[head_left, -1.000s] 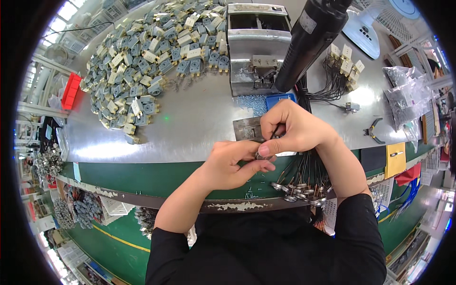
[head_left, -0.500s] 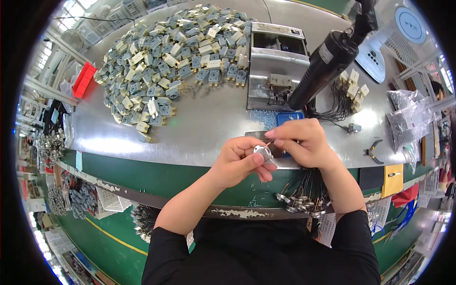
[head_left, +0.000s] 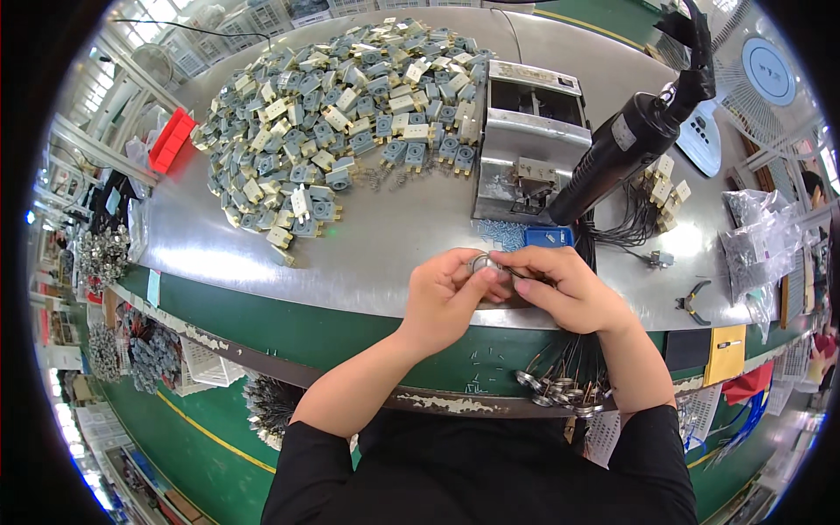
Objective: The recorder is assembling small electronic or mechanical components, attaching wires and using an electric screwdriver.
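My left hand (head_left: 444, 297) is closed around a small round metal part (head_left: 480, 262), its shiny rim showing between thumb and forefinger. Close against it, my right hand (head_left: 564, 287) pinches a thin dark wire (head_left: 518, 274) between thumb and index finger. The fingers hide where wire and metal part meet. Just below my right hand hangs a bundle of wires ending in round metal parts (head_left: 560, 390), at the bench's front edge. Beyond my hands lie a blue tray (head_left: 549, 237) and a scatter of small screws (head_left: 501, 233).
A heap of grey and cream switch-like blocks (head_left: 332, 114) covers the back left. A metal fixture (head_left: 530, 140) and a black cylindrical tool (head_left: 617, 157) on an arm stand behind my hands. Pliers (head_left: 694, 303), a plastic bag (head_left: 752, 245) and a fan (head_left: 700, 140) are at right.
The view has shifted slightly, so the bench appears lower and further right. My hands have drawn closer together, and the round metal part has turned and is more covered by the fingers.
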{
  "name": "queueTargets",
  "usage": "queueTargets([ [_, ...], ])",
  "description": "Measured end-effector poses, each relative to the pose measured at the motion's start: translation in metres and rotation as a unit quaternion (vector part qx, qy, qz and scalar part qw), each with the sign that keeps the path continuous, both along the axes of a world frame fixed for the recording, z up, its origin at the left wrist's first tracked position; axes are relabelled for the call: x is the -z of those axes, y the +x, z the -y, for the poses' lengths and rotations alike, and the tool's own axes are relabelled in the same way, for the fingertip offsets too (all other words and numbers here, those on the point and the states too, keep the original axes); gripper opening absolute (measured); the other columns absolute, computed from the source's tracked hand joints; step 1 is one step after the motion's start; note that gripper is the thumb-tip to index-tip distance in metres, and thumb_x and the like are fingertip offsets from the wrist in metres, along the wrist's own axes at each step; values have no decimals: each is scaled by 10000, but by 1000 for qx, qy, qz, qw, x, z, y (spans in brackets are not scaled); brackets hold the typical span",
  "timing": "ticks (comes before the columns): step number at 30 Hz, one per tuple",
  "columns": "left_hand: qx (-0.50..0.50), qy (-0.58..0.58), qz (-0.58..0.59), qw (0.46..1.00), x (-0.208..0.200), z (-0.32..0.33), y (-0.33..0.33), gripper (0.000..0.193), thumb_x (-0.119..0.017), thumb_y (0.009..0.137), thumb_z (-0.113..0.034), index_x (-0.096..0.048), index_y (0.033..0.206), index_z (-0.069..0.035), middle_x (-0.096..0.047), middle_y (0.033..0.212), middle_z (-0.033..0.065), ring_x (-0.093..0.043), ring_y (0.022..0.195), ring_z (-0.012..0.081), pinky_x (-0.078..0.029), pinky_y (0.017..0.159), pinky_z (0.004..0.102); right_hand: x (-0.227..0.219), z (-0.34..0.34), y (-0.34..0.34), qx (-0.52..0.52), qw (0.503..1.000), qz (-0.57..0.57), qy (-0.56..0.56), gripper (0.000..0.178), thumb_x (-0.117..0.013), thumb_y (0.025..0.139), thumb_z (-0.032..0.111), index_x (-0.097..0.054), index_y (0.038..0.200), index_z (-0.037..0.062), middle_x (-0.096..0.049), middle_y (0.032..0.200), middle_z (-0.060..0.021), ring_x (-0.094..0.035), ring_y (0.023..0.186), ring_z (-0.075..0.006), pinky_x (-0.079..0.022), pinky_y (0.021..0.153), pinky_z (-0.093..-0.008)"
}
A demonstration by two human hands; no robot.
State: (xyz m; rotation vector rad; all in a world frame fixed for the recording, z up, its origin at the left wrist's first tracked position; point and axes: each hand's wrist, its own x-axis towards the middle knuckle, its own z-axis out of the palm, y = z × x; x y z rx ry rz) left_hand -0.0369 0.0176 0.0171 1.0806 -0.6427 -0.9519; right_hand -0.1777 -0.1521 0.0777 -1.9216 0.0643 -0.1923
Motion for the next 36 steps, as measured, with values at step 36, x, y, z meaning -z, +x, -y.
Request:
queueTargets([
  [36,238,-37,-115,964,8,-6,30,288,-583,1116,-211,-627,1229,51,-753,1000,197,-774,842,286,-643,724,387,-4,12,3,-14,1000,7,2,248,-677,985,35,-755,1209,-38,-776,962,-163,-737,847,-239,-553,783,-342],
])
